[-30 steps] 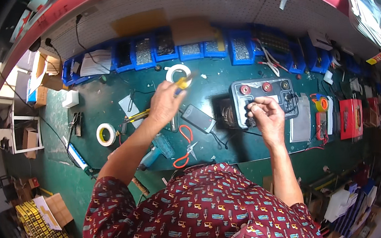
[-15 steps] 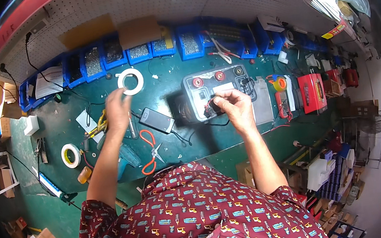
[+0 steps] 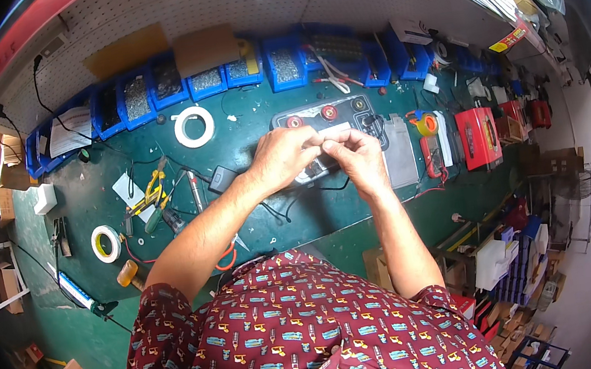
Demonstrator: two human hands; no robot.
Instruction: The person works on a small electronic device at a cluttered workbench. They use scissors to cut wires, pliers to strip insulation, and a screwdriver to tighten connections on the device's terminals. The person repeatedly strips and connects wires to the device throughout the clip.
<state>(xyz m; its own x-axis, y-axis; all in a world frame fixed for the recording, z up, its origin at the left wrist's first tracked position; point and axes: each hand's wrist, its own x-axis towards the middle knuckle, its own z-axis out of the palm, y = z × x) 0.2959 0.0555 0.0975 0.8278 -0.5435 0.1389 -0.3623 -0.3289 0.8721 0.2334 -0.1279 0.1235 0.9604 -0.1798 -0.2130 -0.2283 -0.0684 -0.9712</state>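
Both hands meet fingertip to fingertip over a grey box-shaped device [image 3: 365,117] with red and black terminals on top. My left hand [image 3: 283,158] is closed, and its fingers hide whatever they pinch. My right hand [image 3: 360,162] is also closed, thumb and forefinger pressed together; what sits between them is too small to make out. A dark cable [image 3: 337,188] runs along the device's near side. Just left of my left hand lies a black power adapter [image 3: 222,179], partly covered by my wrist. Orange-handled scissors [image 3: 228,257] show beneath my left forearm.
Blue parts bins [image 3: 139,100] line the back. A white tape roll [image 3: 194,127] lies in front of them, another tape roll [image 3: 106,244] at left. Yellow-handled pliers [image 3: 155,192] lie mid-left. A red multimeter [image 3: 432,155] and a red box [image 3: 478,138] stand at right.
My left hand has moved right, from near the white tape roll to my right hand over the device. My right hand has stayed there, still pinched.
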